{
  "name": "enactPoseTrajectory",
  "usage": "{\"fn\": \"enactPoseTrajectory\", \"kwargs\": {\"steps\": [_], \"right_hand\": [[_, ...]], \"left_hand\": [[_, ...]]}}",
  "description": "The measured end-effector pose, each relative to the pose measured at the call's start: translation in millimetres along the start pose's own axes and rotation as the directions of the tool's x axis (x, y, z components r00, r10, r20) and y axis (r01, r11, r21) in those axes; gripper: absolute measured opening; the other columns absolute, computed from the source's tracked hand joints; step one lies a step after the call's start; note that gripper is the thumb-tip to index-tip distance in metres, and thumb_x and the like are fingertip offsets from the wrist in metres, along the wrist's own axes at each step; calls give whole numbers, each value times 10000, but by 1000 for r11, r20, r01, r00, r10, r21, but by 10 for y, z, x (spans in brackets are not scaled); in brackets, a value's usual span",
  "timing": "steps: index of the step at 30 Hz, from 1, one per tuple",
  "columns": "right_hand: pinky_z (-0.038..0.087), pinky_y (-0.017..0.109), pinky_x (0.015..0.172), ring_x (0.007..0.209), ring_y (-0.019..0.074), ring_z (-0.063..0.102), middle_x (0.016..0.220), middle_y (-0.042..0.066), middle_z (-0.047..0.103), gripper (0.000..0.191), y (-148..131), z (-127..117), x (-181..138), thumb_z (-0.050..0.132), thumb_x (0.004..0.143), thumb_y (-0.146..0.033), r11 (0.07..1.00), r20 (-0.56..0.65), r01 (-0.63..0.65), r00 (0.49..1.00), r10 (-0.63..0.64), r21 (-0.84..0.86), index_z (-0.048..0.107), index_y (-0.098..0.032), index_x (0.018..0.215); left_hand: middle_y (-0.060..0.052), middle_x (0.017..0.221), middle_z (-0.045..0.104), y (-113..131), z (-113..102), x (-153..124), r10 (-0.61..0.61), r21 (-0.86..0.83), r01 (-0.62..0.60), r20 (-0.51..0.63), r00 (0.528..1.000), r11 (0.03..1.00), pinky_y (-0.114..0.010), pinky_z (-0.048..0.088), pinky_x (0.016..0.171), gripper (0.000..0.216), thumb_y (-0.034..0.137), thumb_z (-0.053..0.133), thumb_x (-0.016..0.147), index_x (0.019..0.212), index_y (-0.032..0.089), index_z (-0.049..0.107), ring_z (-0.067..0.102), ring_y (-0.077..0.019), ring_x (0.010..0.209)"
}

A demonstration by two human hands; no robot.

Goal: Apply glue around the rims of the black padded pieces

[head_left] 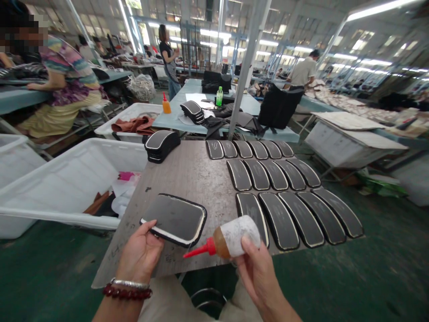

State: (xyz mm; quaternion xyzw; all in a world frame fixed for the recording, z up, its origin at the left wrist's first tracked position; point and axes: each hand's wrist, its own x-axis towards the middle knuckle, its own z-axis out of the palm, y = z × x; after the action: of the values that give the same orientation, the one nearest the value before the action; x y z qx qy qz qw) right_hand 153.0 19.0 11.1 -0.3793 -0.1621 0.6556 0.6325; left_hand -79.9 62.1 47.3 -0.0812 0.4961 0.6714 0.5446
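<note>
Though tilted, bottle [229, 239] in right hand [255, 267].

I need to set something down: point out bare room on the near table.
Bare: the tabletop between the stack and the panel rows, beyond the single panel. Crowded: the right side, under three rows.

Reddish-brown cloth [133, 125] lies in a white bin [136, 110].

The bottle [231, 237] hides part of the right hand [256, 268], and the view's left edge crops a white bin [78, 167].
</note>
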Motion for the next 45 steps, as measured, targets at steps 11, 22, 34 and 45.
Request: {"fn": "enactPoseTrajectory", "kwargs": {"steps": [11, 22, 34, 45], "right_hand": [[533, 225, 551, 910, 195, 694, 1083, 70, 730, 261, -82, -148, 518, 740, 823, -283, 881, -81, -206, 961, 264, 427, 648, -211, 1056], [531, 262, 516, 863, 236, 690, 1082, 100, 722, 418, -169, -145, 755, 694, 822, -144, 814, -164, -214, 922, 350, 540, 565, -193, 1216], [566, 251, 546, 804, 191, 708, 991, 55, 757, 423, -304, -104, 758, 815, 721, -121, 880, -168, -164, 950, 263, 447, 620, -194, 1089], [504, 203, 450, 621, 130, 571, 791, 1, 638, 393, -731, 86, 695, 843, 719, -352, 956, 138, 200, 975, -172, -216, 637, -182, 1007]], "left_hand": [[-75, 995, 747, -622, -63, 646, -93, -29, 92, -55, 994, 995, -233, 617, 657, 352, 34, 387, 912, 1164, 193, 574, 732, -141, 770], [-90, 773, 726, -52, -392, 399, -153, 872, -246, 336, 930, 422, -422, 527, 777, 270, 431, 705, 710, 859, 224, 615, 684, -305, 782], [8, 689, 717, 335, 747, 1557, -561, 816, -492, 266, 784, -302, -338, 535, 629, 258, 88, 704, 550, 786, 185, 666, 684, -223, 669], [-35, 1052, 799, 711, 236, 428, -849, 941, -278, 302, 434, 192, -326, 558, 873, 333, 255, 724, 758, 1091, 251, 740, 727, -276, 1007]]}}
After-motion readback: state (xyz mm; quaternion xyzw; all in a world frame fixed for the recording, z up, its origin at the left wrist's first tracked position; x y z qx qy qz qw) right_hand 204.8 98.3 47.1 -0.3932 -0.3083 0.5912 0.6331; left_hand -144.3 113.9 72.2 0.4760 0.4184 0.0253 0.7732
